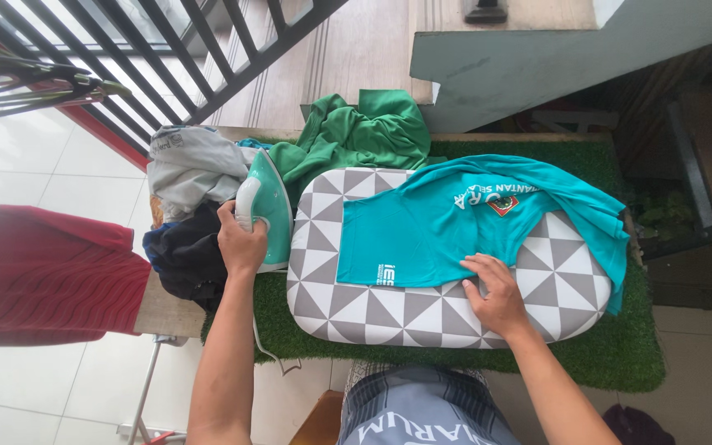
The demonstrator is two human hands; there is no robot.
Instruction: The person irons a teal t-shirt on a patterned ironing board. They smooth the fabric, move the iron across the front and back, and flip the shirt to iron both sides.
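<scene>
the teal steam iron [265,206] stands at the left end of the patterned ironing board [389,317], on green turf covering the bench [620,354]. it looks heavy and rigid, best taken by its handle; the left hand [241,241] has its grip wrapped closed around that handle. the teal t-shirt [422,239], soft and limp, lies spread on the board; the right hand [494,290] presses it flat, fingers spread wide, holding nothing.

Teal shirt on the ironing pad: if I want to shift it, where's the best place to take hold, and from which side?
Probably the teal shirt's loose edge, bunched over the right end of the ironing pad. That fabric hangs free, so fingers can pinch it from the right. The flat part offers nothing to pinch, and the right hand presses it down. The left hand grips the iron.
</scene>
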